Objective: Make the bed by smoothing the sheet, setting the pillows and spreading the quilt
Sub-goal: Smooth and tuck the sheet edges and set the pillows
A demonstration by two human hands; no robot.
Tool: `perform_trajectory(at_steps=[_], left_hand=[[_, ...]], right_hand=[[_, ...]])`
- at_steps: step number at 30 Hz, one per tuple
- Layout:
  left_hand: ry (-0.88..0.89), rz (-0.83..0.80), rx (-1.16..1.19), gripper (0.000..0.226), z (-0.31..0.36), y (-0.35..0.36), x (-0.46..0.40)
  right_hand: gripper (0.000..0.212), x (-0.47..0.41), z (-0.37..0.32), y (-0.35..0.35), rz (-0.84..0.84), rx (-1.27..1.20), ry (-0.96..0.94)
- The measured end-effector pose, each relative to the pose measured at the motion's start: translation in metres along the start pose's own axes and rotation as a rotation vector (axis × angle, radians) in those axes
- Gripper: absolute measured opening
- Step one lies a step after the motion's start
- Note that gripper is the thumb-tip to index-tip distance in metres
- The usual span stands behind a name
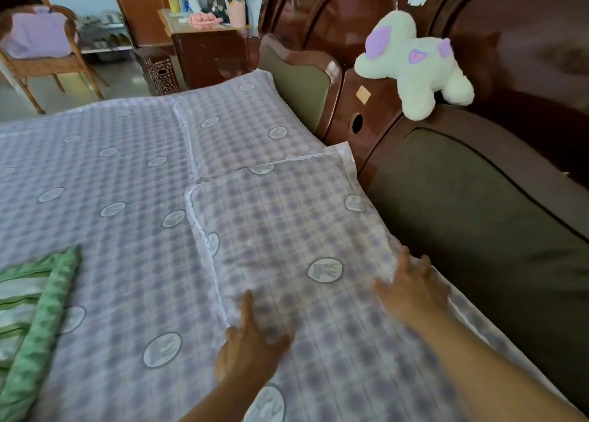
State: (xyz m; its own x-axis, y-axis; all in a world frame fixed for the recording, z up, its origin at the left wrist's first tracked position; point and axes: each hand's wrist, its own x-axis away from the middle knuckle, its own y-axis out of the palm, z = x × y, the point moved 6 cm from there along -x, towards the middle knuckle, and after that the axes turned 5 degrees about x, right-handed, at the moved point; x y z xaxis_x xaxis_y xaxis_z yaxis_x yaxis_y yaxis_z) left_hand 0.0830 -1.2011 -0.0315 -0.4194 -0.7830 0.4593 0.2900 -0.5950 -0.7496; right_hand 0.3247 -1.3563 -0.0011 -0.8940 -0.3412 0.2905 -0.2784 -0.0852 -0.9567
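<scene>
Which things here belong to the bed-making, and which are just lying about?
Job: sheet, near pillow, far pillow, folded green quilt, left hand, right hand.
Lying about: plush toy on headboard, chair, cluttered side cabinet.

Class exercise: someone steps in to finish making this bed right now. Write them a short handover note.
Left hand and right hand: both open, flat on the near pillow.
Far pillow lies beside it at the headboard.
Sheet looks smooth; both pillows are placed.
Left to do: the green quilt lies folded at the left edge; spread it.
</scene>
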Motion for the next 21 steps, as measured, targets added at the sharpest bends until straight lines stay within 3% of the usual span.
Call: perform_trajectory(at_steps=[3,8,13,15,18,21], left_hand=[[0.035,0.050,0.002,0.099,0.008,0.003,0.007],[0.122,0.082,-0.035,0.091,0.018,0.015,0.019],[0.108,-0.128,-0.067,0.101,0.004,0.023,-0.007],[0.060,-0.164,-0.023,0.105,0.001,0.019,-0.009],[0.060,-0.047,-0.019,0.103,0.005,0.016,0.006],[0.167,-0.064,-0.034,0.094,0.012,0.035,0.029]], right_hand=[[0.099,-0.001,0.024,0.013,-0.119,-0.053,0.086],[0.112,-0.008,0.039,0.000,-0.099,0.070,0.146],[0.089,0.006,0.023,0.000,-0.011,0.212,0.156],[0.080,0.020,0.004,0.004,0.067,0.227,0.065],[0.079,0.048,-0.035,0.013,0.163,0.145,-0.232],[0.077,0.079,-0.060,0.043,0.104,0.146,-0.584]])
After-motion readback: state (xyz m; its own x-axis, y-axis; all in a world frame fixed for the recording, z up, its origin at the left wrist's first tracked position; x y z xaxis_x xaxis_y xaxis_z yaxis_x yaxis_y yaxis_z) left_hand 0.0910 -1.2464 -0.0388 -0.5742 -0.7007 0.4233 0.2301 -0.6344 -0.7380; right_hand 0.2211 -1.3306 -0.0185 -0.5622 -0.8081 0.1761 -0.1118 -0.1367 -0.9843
